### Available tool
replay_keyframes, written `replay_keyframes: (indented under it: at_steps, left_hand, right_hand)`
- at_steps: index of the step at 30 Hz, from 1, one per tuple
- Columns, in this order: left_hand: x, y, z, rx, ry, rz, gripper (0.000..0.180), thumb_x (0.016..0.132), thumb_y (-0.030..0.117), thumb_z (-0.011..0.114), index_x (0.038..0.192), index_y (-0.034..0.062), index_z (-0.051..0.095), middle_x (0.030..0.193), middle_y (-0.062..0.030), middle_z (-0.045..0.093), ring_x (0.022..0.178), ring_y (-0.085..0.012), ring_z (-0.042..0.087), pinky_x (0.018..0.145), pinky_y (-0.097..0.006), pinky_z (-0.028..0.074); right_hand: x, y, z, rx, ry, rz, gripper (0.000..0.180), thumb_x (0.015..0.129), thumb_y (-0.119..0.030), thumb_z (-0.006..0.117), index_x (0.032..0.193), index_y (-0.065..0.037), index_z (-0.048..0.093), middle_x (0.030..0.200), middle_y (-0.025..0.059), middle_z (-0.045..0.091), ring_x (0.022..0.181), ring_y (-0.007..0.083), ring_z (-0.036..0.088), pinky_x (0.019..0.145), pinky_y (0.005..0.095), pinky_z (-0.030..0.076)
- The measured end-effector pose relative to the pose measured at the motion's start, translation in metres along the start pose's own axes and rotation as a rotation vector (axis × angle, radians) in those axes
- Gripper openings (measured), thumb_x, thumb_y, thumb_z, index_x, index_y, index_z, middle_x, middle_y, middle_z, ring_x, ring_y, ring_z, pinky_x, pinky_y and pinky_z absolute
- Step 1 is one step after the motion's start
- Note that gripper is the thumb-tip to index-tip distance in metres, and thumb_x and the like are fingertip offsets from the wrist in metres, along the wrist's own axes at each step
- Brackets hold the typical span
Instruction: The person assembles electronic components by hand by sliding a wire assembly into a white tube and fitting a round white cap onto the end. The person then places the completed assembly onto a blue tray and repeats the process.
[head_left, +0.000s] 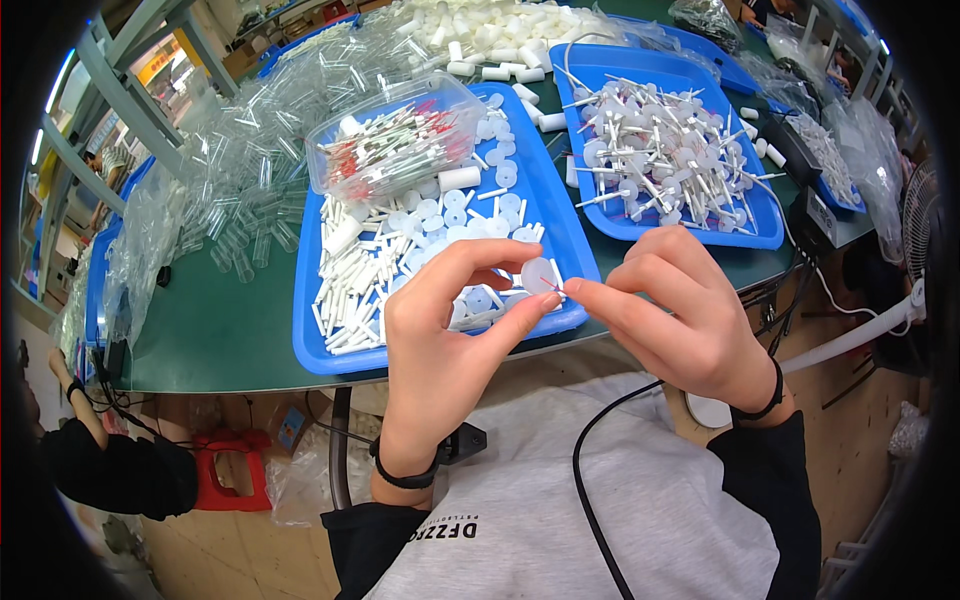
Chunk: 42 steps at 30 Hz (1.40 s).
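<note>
A translucent white disc is pinched between the thumb and fingers of my left hand. My right hand has its fingertips together at the disc's right edge, on a thin red-ended wire that meets the disc; how far it goes in cannot be made out. Both hands are over the front edge of a blue tray. In that tray lie short white tubes and loose discs. At its back, a clear plastic box contains many thin red-and-white wires.
To the right, a second blue tray holds discs with sticks through them. Clear tubes and white cylinders heap the green table. A black box with cables stands right. Another person's arm and a red stool are left.
</note>
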<state>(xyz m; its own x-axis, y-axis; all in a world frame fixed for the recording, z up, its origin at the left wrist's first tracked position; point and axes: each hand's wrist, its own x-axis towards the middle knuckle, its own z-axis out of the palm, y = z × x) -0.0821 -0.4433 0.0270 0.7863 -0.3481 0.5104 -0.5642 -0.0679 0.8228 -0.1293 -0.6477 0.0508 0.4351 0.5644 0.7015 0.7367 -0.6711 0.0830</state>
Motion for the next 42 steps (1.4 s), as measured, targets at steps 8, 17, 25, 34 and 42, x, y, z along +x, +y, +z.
replay_keyframes:
  at_steps: [8,17,25,34,42]
  left_hand:
    - [-0.002,0.004,-0.005,0.084,-0.037,0.057,0.033,0.071,-0.004,0.077,0.102,-0.0013,0.064,0.099,-0.0109,0.070,0.094,-0.0158,0.062,0.085,-0.030,0.046]
    - [-0.002,0.005,-0.005,0.053,-0.041,0.046,0.032,0.069,-0.004,0.079,0.099,-0.0021,0.067,0.097,-0.0108,0.070,0.093,-0.0178,0.063,0.085,-0.030,0.046]
    - [-0.001,0.000,0.001,0.037,-0.045,0.284,0.036,0.058,-0.002,0.086,0.090,-0.0019,0.070,0.091,-0.0106,0.070,0.090,-0.0235,0.066,0.079,-0.033,0.051]
    - [-0.001,0.004,-0.003,0.074,-0.051,0.368,0.035,0.053,0.003,0.088,0.083,-0.0009,0.071,0.082,-0.0082,0.071,0.084,-0.0239,0.067,0.073,-0.032,0.052]
    - [0.001,0.009,-0.007,0.154,-0.139,0.342,0.032,0.053,0.005,0.088,0.079,-0.0016,0.071,0.076,-0.0075,0.069,0.081,-0.0226,0.066,0.069,-0.031,0.052]
  right_hand:
    - [-0.001,0.002,-0.002,0.081,0.104,0.095,0.029,0.067,0.000,0.069,0.095,0.006,0.065,0.083,0.0106,0.060,0.075,0.0265,0.057,0.061,0.0344,0.049]
    - [-0.001,0.002,-0.001,0.052,0.118,0.060,0.033,0.061,-0.002,0.067,0.093,0.005,0.066,0.081,0.0107,0.060,0.073,0.0259,0.057,0.061,0.0341,0.048]
    - [-0.001,-0.008,0.007,0.242,0.110,0.141,0.027,0.067,0.002,0.073,0.093,0.004,0.066,0.082,0.0101,0.063,0.069,0.0232,0.059,0.059,0.0317,0.048]
    - [-0.001,-0.007,-0.004,0.546,0.022,0.338,0.016,0.074,-0.001,0.076,0.086,0.001,0.066,0.080,0.0106,0.066,0.068,0.0241,0.064,0.057,0.0309,0.050]
    - [-0.001,-0.009,0.002,0.482,0.017,0.283,0.015,0.070,0.002,0.079,0.081,0.000,0.069,0.075,0.0114,0.068,0.065,0.0226,0.067,0.056,0.0275,0.051]
